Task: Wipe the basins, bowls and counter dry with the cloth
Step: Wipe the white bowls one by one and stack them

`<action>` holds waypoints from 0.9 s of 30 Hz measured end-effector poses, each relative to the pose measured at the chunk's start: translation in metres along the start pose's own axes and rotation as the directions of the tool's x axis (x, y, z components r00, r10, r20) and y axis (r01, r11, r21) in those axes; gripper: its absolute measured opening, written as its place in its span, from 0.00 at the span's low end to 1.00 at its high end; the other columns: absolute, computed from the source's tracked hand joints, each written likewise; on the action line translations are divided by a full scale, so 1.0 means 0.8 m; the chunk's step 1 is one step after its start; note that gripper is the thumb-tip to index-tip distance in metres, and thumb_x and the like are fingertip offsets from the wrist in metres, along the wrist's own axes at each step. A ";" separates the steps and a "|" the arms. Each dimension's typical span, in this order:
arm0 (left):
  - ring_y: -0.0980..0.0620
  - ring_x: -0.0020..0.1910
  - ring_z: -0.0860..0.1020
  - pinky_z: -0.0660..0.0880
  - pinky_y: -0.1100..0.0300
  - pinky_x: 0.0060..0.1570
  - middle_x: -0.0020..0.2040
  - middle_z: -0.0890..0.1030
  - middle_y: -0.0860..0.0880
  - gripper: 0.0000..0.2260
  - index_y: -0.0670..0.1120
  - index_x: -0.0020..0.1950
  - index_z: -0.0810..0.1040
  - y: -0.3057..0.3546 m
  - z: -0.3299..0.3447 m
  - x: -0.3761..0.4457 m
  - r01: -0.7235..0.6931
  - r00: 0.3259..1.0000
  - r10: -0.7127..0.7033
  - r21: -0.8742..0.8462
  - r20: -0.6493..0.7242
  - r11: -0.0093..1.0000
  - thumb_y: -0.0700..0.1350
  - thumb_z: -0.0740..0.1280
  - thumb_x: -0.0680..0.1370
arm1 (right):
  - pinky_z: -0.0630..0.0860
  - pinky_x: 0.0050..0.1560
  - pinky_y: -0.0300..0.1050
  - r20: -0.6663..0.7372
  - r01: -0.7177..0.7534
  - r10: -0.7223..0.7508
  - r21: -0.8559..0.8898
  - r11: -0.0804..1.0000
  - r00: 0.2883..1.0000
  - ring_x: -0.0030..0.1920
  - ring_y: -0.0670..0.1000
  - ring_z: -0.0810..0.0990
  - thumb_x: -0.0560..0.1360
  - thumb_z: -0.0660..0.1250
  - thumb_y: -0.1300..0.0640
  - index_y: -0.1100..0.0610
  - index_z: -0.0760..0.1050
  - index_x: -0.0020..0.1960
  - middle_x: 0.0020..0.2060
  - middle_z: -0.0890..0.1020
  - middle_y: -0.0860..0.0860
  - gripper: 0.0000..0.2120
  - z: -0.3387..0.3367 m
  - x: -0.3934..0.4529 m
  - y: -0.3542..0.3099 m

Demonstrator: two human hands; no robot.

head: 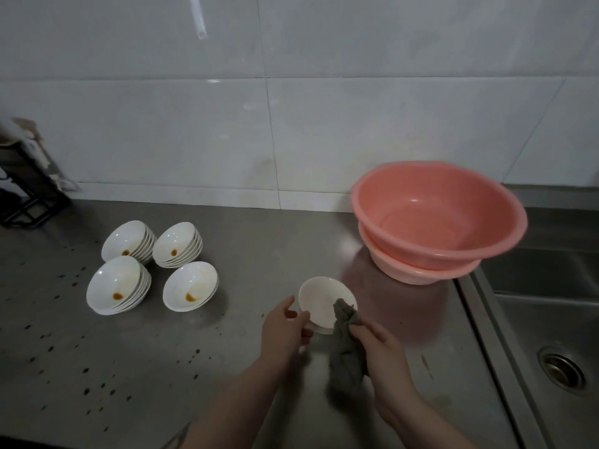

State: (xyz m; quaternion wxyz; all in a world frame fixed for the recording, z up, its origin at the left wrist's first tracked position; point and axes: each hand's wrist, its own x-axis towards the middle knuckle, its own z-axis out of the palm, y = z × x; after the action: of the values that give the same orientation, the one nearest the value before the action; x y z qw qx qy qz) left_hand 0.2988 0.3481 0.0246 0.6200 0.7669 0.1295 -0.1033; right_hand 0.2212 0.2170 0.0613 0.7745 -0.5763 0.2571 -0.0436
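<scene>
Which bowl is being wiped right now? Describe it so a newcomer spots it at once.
Start at the stacked pink basins by the sink. Just in front of them, toward the person, is a single white bowl. Unlike the four stacks further left, it is tilted in the left hand with the grey cloth pressed inside.

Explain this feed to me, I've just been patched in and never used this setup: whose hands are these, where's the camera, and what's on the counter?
There is no machine here: a person works bare-handed, and the single picture comes from a camera on their head, looking down. The left hand holds a white bowl by its rim. The right hand grips a grey cloth whose tip reaches into that bowl. On the steel counter sit four stacks of white bowls, their top bowls brown-stained, and two nested pink basins. A sink lies to the right.
</scene>
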 end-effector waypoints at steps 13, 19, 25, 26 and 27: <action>0.52 0.37 0.82 0.79 0.55 0.40 0.48 0.80 0.51 0.09 0.49 0.56 0.77 -0.049 -0.249 0.038 0.078 0.953 -0.042 0.112 -0.299 0.991 0.40 0.66 0.77 | 0.70 0.38 0.23 0.199 0.254 -0.168 -0.574 0.779 0.965 0.41 0.35 0.79 0.66 0.77 0.63 0.44 0.78 0.44 0.39 0.82 0.40 0.16 0.160 0.021 0.063; 0.47 0.41 0.83 0.82 0.45 0.43 0.48 0.80 0.49 0.11 0.48 0.58 0.75 -0.049 -0.295 0.102 0.200 0.962 -0.192 0.024 -0.196 0.979 0.48 0.68 0.77 | 0.69 0.39 0.22 0.207 0.275 -0.186 -0.611 0.742 0.961 0.43 0.34 0.78 0.68 0.76 0.61 0.44 0.78 0.45 0.41 0.82 0.39 0.14 0.217 0.027 0.083; 0.51 0.43 0.78 0.73 0.57 0.46 0.42 0.76 0.53 0.16 0.48 0.54 0.72 -0.042 -0.288 0.130 0.143 0.950 -0.112 0.086 -0.291 0.986 0.50 0.73 0.72 | 0.70 0.38 0.23 0.181 0.276 -0.209 -0.597 0.753 0.961 0.43 0.31 0.77 0.68 0.75 0.62 0.42 0.77 0.43 0.39 0.82 0.38 0.16 0.243 0.025 0.092; 0.50 0.45 0.77 0.73 0.56 0.48 0.42 0.76 0.53 0.17 0.47 0.54 0.71 -0.042 -0.286 0.131 0.142 0.946 -0.113 0.072 -0.305 0.987 0.49 0.74 0.71 | 0.70 0.38 0.23 0.175 0.275 -0.213 -0.596 0.755 0.961 0.43 0.32 0.77 0.68 0.75 0.62 0.42 0.77 0.43 0.38 0.82 0.38 0.16 0.244 0.026 0.095; 0.49 0.46 0.77 0.74 0.55 0.49 0.42 0.75 0.53 0.17 0.47 0.54 0.71 -0.043 -0.284 0.132 0.144 0.942 -0.119 0.058 -0.313 0.988 0.47 0.75 0.71 | 0.70 0.38 0.23 0.169 0.273 -0.214 -0.595 0.756 0.962 0.43 0.33 0.78 0.68 0.76 0.61 0.42 0.77 0.43 0.38 0.82 0.38 0.16 0.245 0.026 0.097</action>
State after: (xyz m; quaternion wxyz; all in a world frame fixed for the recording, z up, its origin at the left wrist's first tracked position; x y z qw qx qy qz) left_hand 0.3871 0.5845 0.0066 0.5526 0.7875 0.2714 -0.0287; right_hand 0.3092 0.4058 0.0233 0.5440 -0.8259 0.1448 -0.0321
